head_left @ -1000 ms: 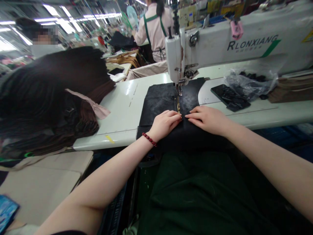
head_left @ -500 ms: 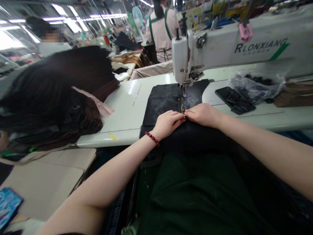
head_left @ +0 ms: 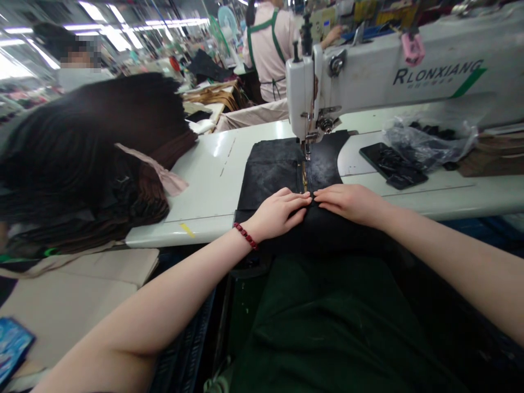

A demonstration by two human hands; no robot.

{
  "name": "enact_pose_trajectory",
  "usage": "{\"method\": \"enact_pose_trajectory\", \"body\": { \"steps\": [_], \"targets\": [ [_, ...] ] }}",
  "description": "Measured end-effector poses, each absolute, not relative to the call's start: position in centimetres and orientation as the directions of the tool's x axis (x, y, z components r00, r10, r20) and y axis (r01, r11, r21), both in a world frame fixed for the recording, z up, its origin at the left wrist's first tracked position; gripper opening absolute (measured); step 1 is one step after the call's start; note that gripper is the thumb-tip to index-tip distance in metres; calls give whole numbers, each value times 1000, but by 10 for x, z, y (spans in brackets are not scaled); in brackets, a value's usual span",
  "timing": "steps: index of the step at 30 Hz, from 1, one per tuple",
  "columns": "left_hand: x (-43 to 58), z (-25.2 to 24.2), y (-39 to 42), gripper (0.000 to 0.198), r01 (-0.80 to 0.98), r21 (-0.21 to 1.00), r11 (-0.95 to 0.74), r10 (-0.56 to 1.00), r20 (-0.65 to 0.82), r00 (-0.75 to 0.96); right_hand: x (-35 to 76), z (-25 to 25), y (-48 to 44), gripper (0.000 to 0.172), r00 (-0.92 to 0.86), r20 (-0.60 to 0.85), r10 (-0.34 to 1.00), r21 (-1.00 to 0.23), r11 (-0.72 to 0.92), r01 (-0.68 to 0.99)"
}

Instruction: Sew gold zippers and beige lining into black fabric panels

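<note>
Factory rows stretch behind a white sewing bench (head_left: pixel 200 185), where a sewing machine (head_left: pixel 409 76) stands with its needle (head_left: pixel 307 148) at a black cloth panel (head_left: pixel 282 172). The panel lies flat across the bench and hangs over its near edge, with a gold strip (head_left: pixel 304 177) running up to the needle. The left hand (head_left: pixel 280 214) and right hand (head_left: pixel 350 204) rest on either side of the strip, fingers open and pressing flat, gripping nothing. Their tips nearly meet, in line with the needle, so a slip forward could bring them dangerously close. Uneven pressure could skew the strip. A stack of brown cloth (head_left: pixel 82 147) sits toward the bench's left end.
</note>
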State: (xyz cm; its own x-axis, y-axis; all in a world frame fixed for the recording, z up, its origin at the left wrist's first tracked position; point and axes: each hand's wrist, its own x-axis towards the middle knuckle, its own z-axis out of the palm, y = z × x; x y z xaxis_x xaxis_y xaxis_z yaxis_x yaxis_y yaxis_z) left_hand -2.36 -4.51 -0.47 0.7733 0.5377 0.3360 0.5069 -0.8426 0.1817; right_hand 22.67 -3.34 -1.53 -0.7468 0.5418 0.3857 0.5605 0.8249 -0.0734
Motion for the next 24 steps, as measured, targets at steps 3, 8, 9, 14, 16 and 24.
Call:
{"method": "enact_pose_trajectory", "body": {
  "steps": [3, 8, 9, 14, 16, 24],
  "targets": [
    [-27, -5, -49, 38, 506, 209, -837, 548, 315, 775, 219, -16, -39, 29, -786, 376, 490, -13, 851, 525],
    [-26, -7, -50, 39, 532, 284, -798, 602, 331, 727, 213, -16, -40, 28, -819, 376, 434, 71, 867, 492],
    [-27, -5, -50, 40, 527, 280, -802, 596, 327, 733, 212, -16, -40, 27, -821, 378, 427, 85, 868, 490],
    [-63, 6, -47, 45, 512, 238, -825, 560, 231, 795, 211, -18, -37, 23, -841, 379, 385, 134, 877, 462],
    [-93, 10, -45, 47, 580, 188, -793, 608, 186, 772, 211, -18, -36, 23, -845, 383, 374, 140, 880, 454],
    [-179, 12, -41, 54, 659, 149, -737, 657, -66, 751, 212, -16, -37, 24, -854, 399, 334, 148, 896, 420]
  ]
}}
